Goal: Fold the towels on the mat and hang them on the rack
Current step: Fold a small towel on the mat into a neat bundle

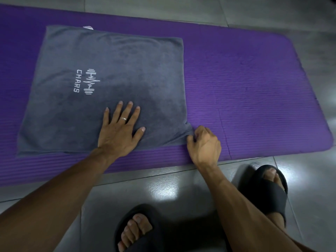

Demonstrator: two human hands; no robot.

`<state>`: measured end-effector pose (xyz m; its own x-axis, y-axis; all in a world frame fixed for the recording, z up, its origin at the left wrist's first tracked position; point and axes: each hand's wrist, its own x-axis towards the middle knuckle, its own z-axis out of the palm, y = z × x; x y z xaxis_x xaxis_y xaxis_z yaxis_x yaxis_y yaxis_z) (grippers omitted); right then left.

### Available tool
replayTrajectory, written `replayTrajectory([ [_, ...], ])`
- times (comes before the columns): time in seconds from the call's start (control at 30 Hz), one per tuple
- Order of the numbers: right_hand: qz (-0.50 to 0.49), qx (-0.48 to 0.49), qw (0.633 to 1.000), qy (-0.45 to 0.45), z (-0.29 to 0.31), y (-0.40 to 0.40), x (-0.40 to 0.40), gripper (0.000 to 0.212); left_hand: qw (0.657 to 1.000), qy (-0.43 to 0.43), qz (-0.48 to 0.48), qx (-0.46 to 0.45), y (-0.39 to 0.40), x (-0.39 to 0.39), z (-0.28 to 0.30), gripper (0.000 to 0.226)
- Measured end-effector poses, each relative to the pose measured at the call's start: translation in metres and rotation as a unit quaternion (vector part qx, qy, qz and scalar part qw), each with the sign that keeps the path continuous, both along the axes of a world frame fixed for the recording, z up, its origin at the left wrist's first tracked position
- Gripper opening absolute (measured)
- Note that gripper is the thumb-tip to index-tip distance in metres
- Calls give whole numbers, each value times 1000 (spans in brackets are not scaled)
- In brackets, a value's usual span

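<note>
One gray towel (109, 84) lies flat on a purple mat (245, 91), toward the left side of it. The mat is spread across a gray tiled floor (163, 193). The towel looks folded, since a second layer peeks out along its far and left edges, and a small white tag (88, 27) sticks out at the far edge. White letters (77, 80) that read CHARS and a little barbell picture (91, 81) are stitched on the left part of the towel. The left hand (119, 129) rests flat on the near part of the towel, with its fingers straight and spread, and one finger wears a ring (123, 118). Just to the right, the right hand (204, 144) pinches the near right corner of the towel, with its fingers curled around the bunched cloth. That corner is pulled a bit past the rest of the edge. Nearest of all, on the floor, are two feet in black slippers, one in the middle (140, 231) and one farther right (269, 188). The right half of the mat is bare.
</note>
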<state>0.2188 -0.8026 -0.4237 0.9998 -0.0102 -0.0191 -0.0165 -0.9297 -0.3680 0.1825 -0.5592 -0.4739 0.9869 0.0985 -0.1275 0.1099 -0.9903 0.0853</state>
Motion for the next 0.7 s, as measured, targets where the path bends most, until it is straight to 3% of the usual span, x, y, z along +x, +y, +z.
replayTrajectory([
  [0.13,-3,-5,1000,4,0,-17,-16,27,1000,2,4,0,0,-1,1,74],
  [0.23,9,-18,993,119,-2,-26,-14,24,1000,4,1,1,-1,-1,2,75],
  [0.3,30,30,978,204,5,-34,-5,20,1000,2,-1,1,0,0,2,76],
  [0.37,21,99,964,246,11,-37,9,30,1000,-8,-1,-14,-1,0,4,78],
  [0.43,-18,137,966,217,8,-28,31,32,998,-37,-2,-44,-4,5,7,79],
  [0.53,-91,114,977,155,-11,8,80,52,997,-48,15,-64,-7,19,8,77],
  [0.63,-136,90,977,135,-20,39,120,53,1000,-14,21,-16,-8,23,-2,79],
  [0.7,-116,64,982,134,-20,43,130,52,1000,-5,15,4,-8,22,-5,82],
])
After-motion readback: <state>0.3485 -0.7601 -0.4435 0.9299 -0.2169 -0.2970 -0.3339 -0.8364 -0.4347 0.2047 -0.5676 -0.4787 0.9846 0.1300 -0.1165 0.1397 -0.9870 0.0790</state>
